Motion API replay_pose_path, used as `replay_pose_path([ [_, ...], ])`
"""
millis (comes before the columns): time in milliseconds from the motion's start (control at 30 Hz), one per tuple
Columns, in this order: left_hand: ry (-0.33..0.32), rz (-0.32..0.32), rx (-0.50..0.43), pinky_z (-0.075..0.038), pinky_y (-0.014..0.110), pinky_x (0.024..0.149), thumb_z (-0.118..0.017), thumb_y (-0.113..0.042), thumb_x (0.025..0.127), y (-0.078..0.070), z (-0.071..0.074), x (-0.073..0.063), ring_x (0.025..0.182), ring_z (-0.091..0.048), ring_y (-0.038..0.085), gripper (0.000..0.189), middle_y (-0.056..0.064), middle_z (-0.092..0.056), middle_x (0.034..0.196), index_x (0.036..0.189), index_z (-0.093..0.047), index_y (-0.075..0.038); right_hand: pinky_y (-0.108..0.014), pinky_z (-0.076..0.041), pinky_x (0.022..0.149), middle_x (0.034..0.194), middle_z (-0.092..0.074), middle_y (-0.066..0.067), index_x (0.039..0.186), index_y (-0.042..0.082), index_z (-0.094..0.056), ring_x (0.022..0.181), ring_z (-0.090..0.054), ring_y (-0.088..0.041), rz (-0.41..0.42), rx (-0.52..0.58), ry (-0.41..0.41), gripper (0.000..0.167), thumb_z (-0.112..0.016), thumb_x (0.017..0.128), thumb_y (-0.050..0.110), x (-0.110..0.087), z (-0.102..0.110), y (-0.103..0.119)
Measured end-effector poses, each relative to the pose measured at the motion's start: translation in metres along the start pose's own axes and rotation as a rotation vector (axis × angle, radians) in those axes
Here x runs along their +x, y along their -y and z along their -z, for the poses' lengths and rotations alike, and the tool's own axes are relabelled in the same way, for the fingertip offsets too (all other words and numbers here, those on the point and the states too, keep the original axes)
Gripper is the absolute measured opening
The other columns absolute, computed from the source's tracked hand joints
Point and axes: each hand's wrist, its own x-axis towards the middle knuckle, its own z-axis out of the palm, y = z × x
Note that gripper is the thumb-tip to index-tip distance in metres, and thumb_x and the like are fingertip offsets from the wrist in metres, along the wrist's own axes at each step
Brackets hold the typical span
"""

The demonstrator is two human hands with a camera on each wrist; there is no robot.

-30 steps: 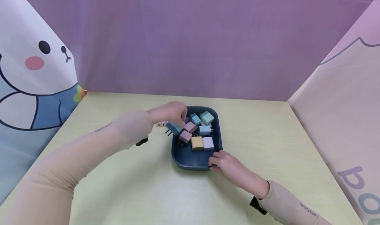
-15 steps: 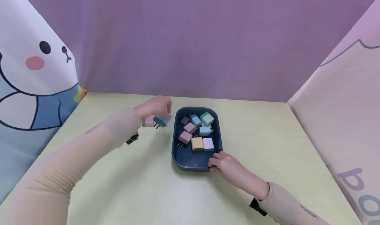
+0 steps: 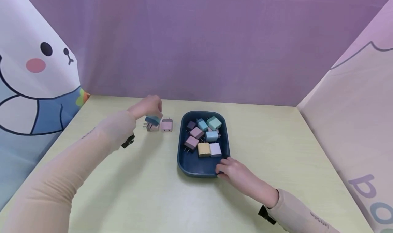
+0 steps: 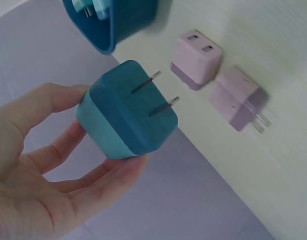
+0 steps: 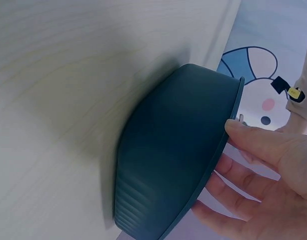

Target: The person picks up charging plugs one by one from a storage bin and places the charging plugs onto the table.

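Observation:
Between thumb and fingers, my left hand (image 3: 148, 106) pinches a blue plug-in charger (image 4: 126, 110), its two metal prongs bare. It is held in the air above the table, over two pink chargers left of the tray. One pink charger (image 3: 167, 125) has its ports facing me; the other pink charger (image 4: 238, 97) lies partly behind the blue one in the head view. My right hand (image 3: 234, 171) grips the near right rim of a dark blue tray (image 3: 196, 170), thumb and fingers on either side. In the tray are several chargers, among them a yellow charger (image 3: 204, 149) and a lilac charger (image 3: 215, 149).
The tray stands on a pale wooden table (image 3: 261, 141). Behind it rises a purple cloth backdrop (image 3: 196, 48). Printed cloth panels stand at both sides, with a cartoon figure (image 3: 40, 66) on the left one.
My left hand has moved left from over the tray, carrying the blue charger. The two pink chargers have come into fuller view. My right hand stays on the rim.

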Motion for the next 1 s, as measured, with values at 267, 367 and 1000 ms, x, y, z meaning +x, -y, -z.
replay_pose_path([
  [267, -0.026, 0.038, 0.000, -0.047, 0.035, 0.068, -0.060, -0.005, 0.075, 0.019, 0.001, 0.002, 0.078, -0.055, 0.027, 0.018, 0.018, -0.059, 0.088, 0.088, -0.059, 0.006, -0.019, -0.042, 0.058, 0.075, -0.056, 0.004, 0.078, 0.012, -0.063, 0.068, -0.046, -0.009, -0.001, -0.003, -0.003, 0.010, -0.069, 0.074, 0.006, -0.001, 0.000, 0.000],
  [367, -0.034, 0.058, 0.006, -0.047, 0.035, 0.068, -0.060, -0.005, 0.074, 0.027, 0.001, 0.003, 0.078, -0.055, 0.028, 0.017, 0.018, -0.059, 0.087, 0.087, -0.059, 0.006, -0.019, -0.042, 0.058, 0.075, -0.056, 0.005, 0.078, 0.012, -0.063, 0.068, -0.046, -0.009, 0.001, -0.003, -0.006, 0.010, -0.069, 0.074, 0.006, -0.001, -0.001, 0.000],
  [1000, -0.090, 0.096, -0.031, -0.045, 0.034, 0.062, -0.058, -0.001, 0.069, 0.059, -0.009, 0.004, 0.067, -0.050, 0.023, 0.008, 0.014, -0.055, 0.073, 0.072, -0.055, 0.006, -0.019, -0.042, 0.058, 0.076, -0.056, 0.005, 0.078, 0.013, -0.063, 0.068, -0.046, -0.009, -0.006, 0.005, -0.005, 0.009, -0.068, 0.074, 0.006, -0.002, 0.000, 0.001],
])
